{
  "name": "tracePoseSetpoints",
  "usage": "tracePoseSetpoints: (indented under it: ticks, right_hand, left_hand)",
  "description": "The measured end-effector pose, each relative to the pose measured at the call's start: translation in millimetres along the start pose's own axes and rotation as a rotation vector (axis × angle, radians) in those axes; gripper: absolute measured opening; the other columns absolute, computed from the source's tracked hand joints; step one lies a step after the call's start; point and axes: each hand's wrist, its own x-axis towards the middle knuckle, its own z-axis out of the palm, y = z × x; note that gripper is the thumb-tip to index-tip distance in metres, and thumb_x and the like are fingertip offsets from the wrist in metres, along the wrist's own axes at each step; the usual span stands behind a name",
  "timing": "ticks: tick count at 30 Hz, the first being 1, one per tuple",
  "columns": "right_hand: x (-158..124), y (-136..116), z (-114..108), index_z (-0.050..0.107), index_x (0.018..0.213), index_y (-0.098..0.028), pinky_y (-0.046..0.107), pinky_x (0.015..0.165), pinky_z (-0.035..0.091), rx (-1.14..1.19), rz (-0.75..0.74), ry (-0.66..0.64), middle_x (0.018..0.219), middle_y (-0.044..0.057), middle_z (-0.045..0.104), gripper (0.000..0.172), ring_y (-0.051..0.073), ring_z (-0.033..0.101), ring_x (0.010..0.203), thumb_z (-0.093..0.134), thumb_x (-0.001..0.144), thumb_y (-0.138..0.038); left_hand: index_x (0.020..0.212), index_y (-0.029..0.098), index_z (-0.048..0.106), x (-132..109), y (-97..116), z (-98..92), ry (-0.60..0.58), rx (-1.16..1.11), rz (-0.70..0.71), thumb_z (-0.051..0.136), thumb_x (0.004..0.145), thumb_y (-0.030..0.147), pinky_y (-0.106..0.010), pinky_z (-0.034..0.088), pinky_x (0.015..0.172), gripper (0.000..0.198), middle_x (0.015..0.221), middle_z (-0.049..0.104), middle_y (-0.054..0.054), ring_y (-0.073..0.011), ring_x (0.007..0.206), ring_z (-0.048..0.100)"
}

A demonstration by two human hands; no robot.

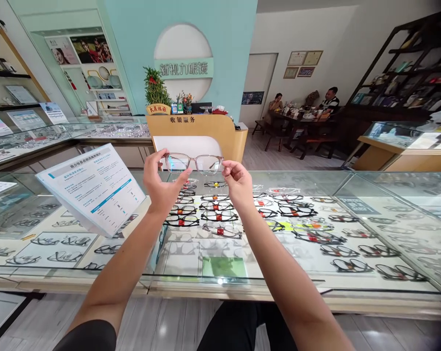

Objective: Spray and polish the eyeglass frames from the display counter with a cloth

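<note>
A pair of eyeglasses [193,164] with a thin brownish frame and clear lenses is raised above the glass display counter [220,279]. At its left end, my left hand [162,183] grips the frame, fingers behind and thumb reaching toward the left lens. My right hand [238,184] pinches the other end near the hinge with the fingertips. Below the hands, several rows of eyeglasses [219,216] lie in the counter, many with red tags on a lens. A green card [223,267] shows near the front edge.
A tilted printed sign [96,185] stands on the counter to my left. Ahead is a wooden cashier desk [194,127] with a potted plant [155,90]. Two people sit at a dark table [297,114] at the back right. Another display case [399,146] stands at the right.
</note>
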Motion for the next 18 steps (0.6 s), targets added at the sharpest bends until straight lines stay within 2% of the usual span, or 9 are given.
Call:
tracePoseSetpoints:
  ticks: [2,3,6,8,12,18]
  right_hand:
    - [11,-23,3,0.069,0.112,-0.026,0.038,0.091,0.057,-0.1,-0.185,0.01,0.092,-0.001,0.056,0.022,0.017,0.061,0.088,0.073,0.091,-0.033]
    - [15,-38,6,0.067,0.12,-0.028,0.04,0.096,0.059,-0.154,-0.297,0.018,0.1,0.0,0.058,0.028,0.019,0.064,0.096,0.072,0.093,-0.034]
    - [17,-84,13,0.052,0.153,-0.036,0.05,0.111,0.061,-0.395,-0.554,-0.036,0.138,0.008,0.063,0.06,0.027,0.066,0.13,0.073,0.097,-0.039]
    - [13,-107,17,0.047,0.16,-0.04,0.056,0.115,0.06,-0.526,-0.672,-0.048,0.155,0.01,0.058,0.07,0.032,0.062,0.142,0.075,0.097,-0.041]
    - [1,-124,18,0.046,0.164,-0.04,0.063,0.113,0.06,-0.716,-0.744,0.011,0.156,0.012,0.059,0.073,0.037,0.061,0.143,0.076,0.098,-0.047]
    - [3,-113,9,0.042,0.168,-0.037,0.06,0.103,0.065,-0.83,-0.718,0.062,0.155,0.015,0.061,0.082,0.036,0.068,0.129,0.079,0.097,-0.054]
  left_hand:
    - [0.145,0.023,0.059,23,11,1.5,0.068,-0.06,0.048,0.085,0.091,0.059,-0.05,0.061,0.107,0.07,0.136,0.07,-0.013,-0.0317,0.129,0.071]
    - [0.146,0.024,0.058,34,17,1.4,0.108,-0.096,0.067,0.086,0.09,0.06,-0.051,0.061,0.108,0.072,0.137,0.069,-0.012,-0.0317,0.129,0.071]
    - [0.149,0.029,0.057,57,37,-1.3,0.178,-0.184,0.084,0.087,0.089,0.062,-0.053,0.061,0.109,0.075,0.139,0.067,-0.011,-0.0322,0.129,0.072]
    - [0.15,0.03,0.057,61,48,-4.0,0.203,-0.228,0.073,0.088,0.09,0.062,-0.054,0.061,0.108,0.074,0.139,0.066,-0.011,-0.0327,0.129,0.072]
    - [0.147,0.03,0.061,56,60,-6.1,0.253,-0.259,0.063,0.092,0.086,0.06,-0.052,0.063,0.103,0.075,0.135,0.068,-0.011,-0.0325,0.124,0.073]
    - [0.144,0.029,0.066,50,59,1.6,0.252,-0.271,0.122,0.1,0.08,0.053,-0.052,0.062,0.102,0.076,0.132,0.07,-0.009,-0.0325,0.122,0.072]
